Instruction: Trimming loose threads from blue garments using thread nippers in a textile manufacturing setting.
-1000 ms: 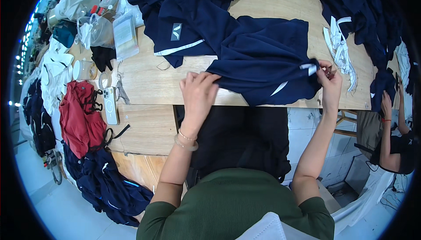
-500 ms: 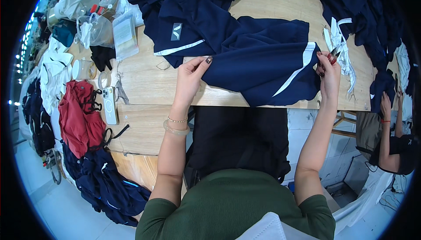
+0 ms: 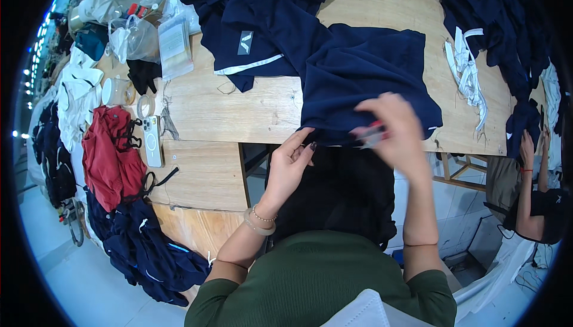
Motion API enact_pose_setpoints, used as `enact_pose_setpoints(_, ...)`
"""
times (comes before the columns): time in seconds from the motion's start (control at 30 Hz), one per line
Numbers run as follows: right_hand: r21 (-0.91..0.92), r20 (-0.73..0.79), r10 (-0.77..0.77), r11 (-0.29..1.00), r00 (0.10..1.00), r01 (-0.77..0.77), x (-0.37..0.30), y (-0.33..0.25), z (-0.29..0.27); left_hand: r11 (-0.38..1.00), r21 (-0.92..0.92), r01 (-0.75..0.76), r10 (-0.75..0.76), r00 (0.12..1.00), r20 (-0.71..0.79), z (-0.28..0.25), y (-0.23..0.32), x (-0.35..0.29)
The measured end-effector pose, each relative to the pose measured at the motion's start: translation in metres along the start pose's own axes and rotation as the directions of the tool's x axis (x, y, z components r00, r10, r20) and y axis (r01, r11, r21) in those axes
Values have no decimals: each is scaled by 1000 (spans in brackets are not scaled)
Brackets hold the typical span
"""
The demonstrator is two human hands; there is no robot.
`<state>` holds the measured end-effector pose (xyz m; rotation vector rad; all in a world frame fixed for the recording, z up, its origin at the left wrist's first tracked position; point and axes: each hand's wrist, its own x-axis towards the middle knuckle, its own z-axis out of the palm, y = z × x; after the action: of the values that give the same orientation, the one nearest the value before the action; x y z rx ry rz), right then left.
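A navy garment (image 3: 370, 64) with white trim lies over the table edge in front of me, its near part hanging toward my lap. My left hand (image 3: 289, 163) pinches its near edge at the left, fingertips closed on the cloth. My right hand (image 3: 397, 133) is smeared by motion above the near right part of the garment. In it is a small tool with red and grey parts, seemingly thread snips (image 3: 375, 134), too blurred for its blades to show clearly. The garment's white stripe is now mostly folded out of sight.
More navy clothing (image 3: 250, 10) is heaped beyond. White fabric strips (image 3: 465, 73) lie on the right. At left are a phone (image 3: 153, 142), a tape roll (image 3: 145, 106), a red garment (image 3: 110, 157) and plastic bags (image 3: 134, 37). A co-worker's hand (image 3: 526, 148) holds navy cloth at far right.
Both hands have come nearer my body and closer together; the right moved left and down. The garment's near panel, earlier stretched between them with its white stripe showing, is now turned and bunched at the edge.
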<state>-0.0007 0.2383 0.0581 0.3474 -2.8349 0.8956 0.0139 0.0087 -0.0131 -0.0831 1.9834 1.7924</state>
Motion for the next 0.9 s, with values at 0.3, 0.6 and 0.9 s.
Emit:
enact_pose_setpoints(0.3, 161, -88, -65, 984, 994, 79, -7, -15, 31, 333, -867, 371, -269, 918, 290, 19, -3, 3)
enact_pose_setpoints(0.6, 532, -247, 270, 840, 931, -102, -34, -7, 7, 379, -920, 101, -106, 992, 65, 19, 51, 14)
enact_pose_setpoints(0.9, 647, 40, 502, 646, 864, -406, -38, -2, 4, 371, -927, 51, 14, 998, 60, 30, 63, 13)
